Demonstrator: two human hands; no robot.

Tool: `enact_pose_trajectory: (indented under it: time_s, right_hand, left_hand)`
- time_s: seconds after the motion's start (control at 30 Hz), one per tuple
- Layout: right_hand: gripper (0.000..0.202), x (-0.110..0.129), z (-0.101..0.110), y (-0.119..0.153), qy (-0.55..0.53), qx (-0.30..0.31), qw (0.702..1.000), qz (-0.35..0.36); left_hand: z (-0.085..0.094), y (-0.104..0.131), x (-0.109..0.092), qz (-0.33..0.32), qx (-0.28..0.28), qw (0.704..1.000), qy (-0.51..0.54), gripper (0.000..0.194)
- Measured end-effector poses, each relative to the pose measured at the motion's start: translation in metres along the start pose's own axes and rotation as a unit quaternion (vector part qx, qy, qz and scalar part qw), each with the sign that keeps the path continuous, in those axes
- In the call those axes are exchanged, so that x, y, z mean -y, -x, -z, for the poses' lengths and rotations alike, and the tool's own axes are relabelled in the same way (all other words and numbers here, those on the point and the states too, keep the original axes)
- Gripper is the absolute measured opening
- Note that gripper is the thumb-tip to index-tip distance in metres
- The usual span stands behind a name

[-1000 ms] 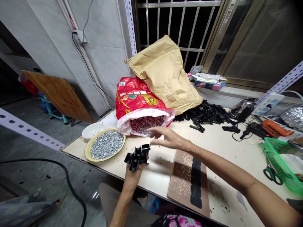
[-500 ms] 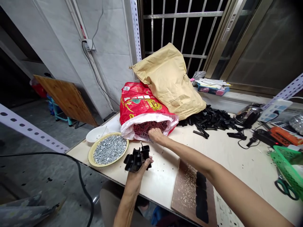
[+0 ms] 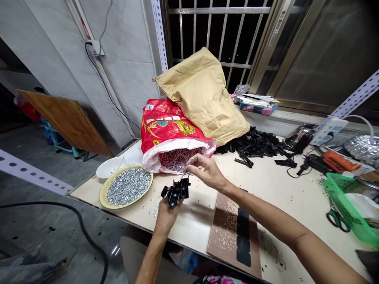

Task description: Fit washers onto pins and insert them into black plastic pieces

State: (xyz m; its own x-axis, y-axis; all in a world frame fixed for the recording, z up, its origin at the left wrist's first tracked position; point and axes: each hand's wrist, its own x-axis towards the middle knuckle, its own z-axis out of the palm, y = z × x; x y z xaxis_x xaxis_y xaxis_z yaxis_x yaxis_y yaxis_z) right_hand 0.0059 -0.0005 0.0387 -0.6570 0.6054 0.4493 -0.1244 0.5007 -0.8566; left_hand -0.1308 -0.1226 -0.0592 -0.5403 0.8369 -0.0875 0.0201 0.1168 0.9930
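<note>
Several black plastic parts (image 3: 175, 192) are bunched together in my left hand (image 3: 166, 216), whose fingers wrap round them from below. Over their upper right end, my right hand (image 3: 207, 172) pinches a thin metal rod (image 3: 182, 176) that slants down to the parts. Whether its tip is inside a part I cannot tell. Behind the hands lies a red bag (image 3: 174, 124) with a white-lined mouth, open toward me and full of long thin reddish rods (image 3: 170, 158). A yellow bowl (image 3: 104, 200) of small shiny metal pieces (image 3: 130, 185) stands to the left.
A white bowl (image 3: 103, 169) sits behind the yellow one. A large paper sack (image 3: 204, 90) leans over the red bag, near a heap of black parts (image 3: 260, 142). On the right are a green basket (image 3: 340, 201) and scissors (image 3: 337, 219). A brown board (image 3: 220, 236) holds black pads (image 3: 243, 232).
My right hand has come out of the red bag's mouth toward me, and a thin metal rod now shows in its fingers above the black parts. The camera view has shifted slightly.
</note>
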Motion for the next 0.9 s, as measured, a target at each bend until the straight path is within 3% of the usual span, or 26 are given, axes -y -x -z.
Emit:
enact_pose_trajectory:
  time_s: [0.17, 0.3, 0.37, 0.43, 0.57, 0.67, 0.77, 0.9]
  right_hand:
    - [0.011, 0.001, -0.005, 0.004, 0.095, 0.074, 0.992, 0.046]
    - [0.016, -0.006, 0.001, -0.007, 0.1, 0.142, 0.981, 0.085]
    - [0.024, -0.021, 0.006, -0.015, 0.089, 0.124, 0.987, 0.042]
    - [0.023, -0.044, 0.01, -0.022, 0.163, 0.087, 0.982, -0.048]
    - [0.018, -0.093, 0.003, -0.023, 0.358, 0.096, 0.911, -0.182]
    - [0.011, -0.111, -0.012, -0.015, 0.393, 0.099, 0.894, -0.189]
    - [0.015, -0.114, -0.019, -0.004, 0.406, 0.125, 0.891, -0.162]
    - [0.025, -0.107, 0.0, 0.011, 0.406, 0.158, 0.894, -0.106]
  left_hand:
    - [-0.005, 0.0, 0.006, -0.027, 0.03, 0.999, -0.032, 0.034]
    - [0.0, 0.002, 0.01, 0.001, 0.004, 1.0, -0.016, 0.04]
    - [0.005, 0.005, 0.008, 0.017, -0.018, 1.0, -0.005, 0.043]
    - [0.009, 0.007, 0.002, 0.033, -0.034, 0.999, 0.007, 0.043]
    - [0.011, 0.006, -0.007, 0.061, -0.053, 0.996, 0.035, 0.046]
    - [0.006, 0.003, -0.01, 0.061, -0.059, 0.996, 0.034, 0.047]
    - [0.0, 0.002, -0.015, 0.055, -0.062, 0.997, 0.011, 0.047]
    - [-0.002, 0.003, -0.024, 0.04, -0.061, 0.997, 0.005, 0.045]
